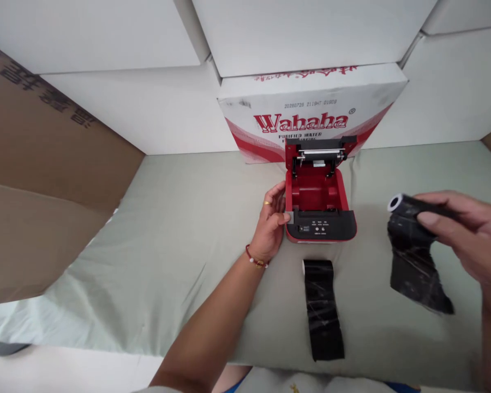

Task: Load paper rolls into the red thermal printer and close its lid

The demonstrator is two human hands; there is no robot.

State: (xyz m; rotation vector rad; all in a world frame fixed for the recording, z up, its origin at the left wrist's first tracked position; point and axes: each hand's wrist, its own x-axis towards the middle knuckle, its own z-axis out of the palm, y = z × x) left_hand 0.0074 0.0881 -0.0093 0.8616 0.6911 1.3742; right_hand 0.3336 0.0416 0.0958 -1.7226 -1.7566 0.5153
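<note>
Green cloth [188,207], white boxes [311,33] behind, and on the cloth sits the red printer [325,225], lid [319,144] up! Your left hand [271,221] clasps its left side; your right hand [470,229] pinches a black roll [412,237], tail dangling. Another roll [324,311] lies nearer you. Looks like loading: next calls for squaring the held roll to the bay [314,196].

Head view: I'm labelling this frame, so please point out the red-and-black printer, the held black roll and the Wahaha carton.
Red-and-black printer [318,195]: head view, inside its open compartment.
Held black roll [413,248]: head view, on its hanging strip.
Wahaha carton [309,109]: head view, on its printed front.
</note>
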